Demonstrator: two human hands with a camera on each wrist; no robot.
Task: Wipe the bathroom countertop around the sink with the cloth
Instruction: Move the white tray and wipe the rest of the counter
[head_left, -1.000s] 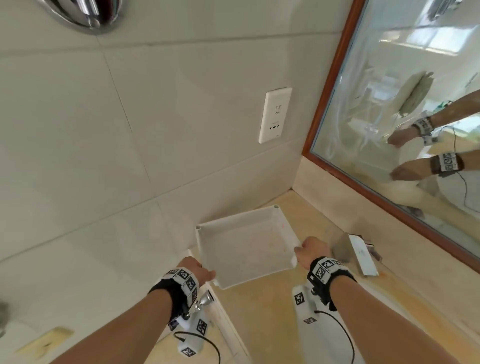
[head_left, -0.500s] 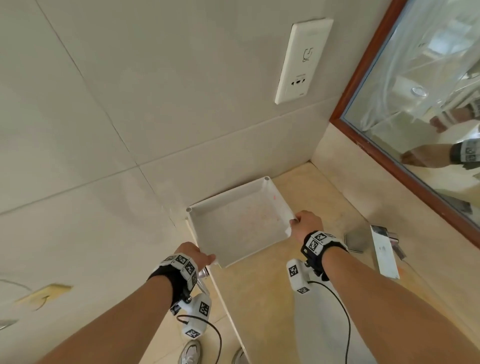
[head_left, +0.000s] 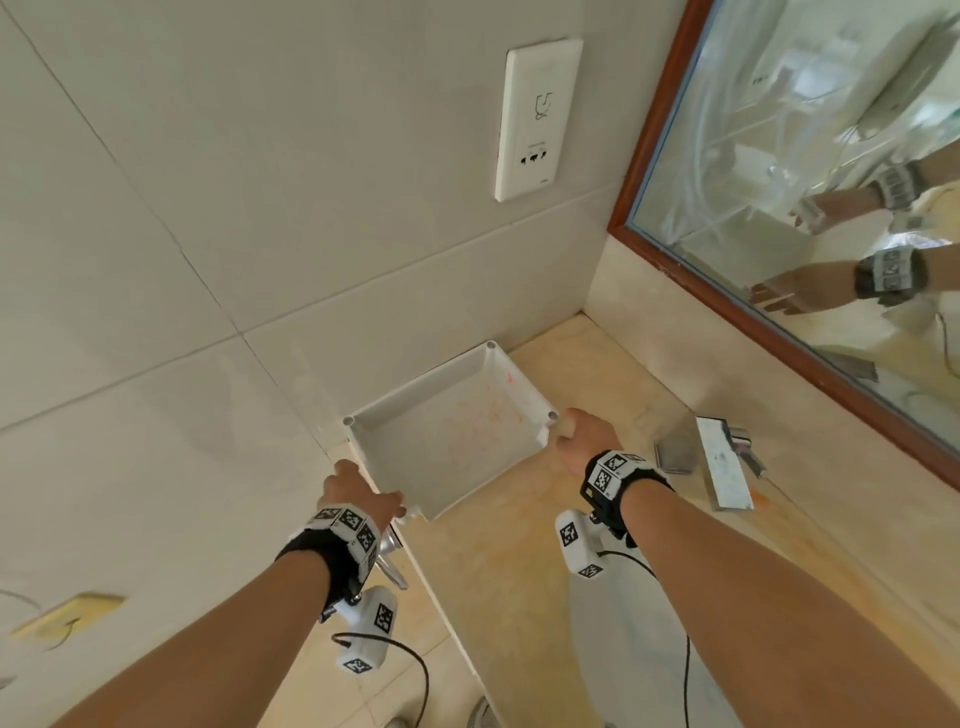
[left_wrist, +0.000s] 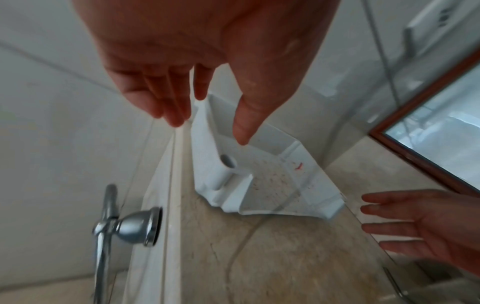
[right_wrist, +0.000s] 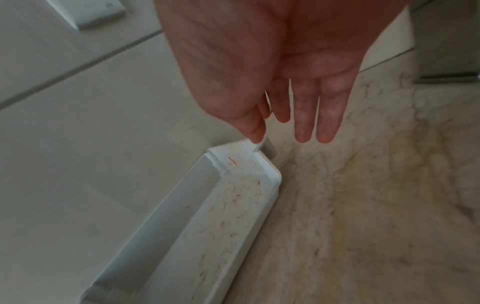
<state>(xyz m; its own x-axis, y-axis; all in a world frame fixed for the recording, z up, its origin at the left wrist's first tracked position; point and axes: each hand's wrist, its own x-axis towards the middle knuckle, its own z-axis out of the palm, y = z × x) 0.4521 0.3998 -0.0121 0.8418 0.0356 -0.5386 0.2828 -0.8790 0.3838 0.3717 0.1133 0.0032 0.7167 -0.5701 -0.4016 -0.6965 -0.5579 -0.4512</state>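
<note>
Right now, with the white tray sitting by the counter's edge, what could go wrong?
The white tray has its left side along the edge of the marble counter, by the left hand; a nudge might tip it off. The thumb of the right hand is at another corner, so pulling away fast could drag the tray. The red smears inside might rub onto fingers.

Left hand and right hand, ungloved; each wrist carries a black strap with white tag blocks, a white camera unit, black cable.
</note>
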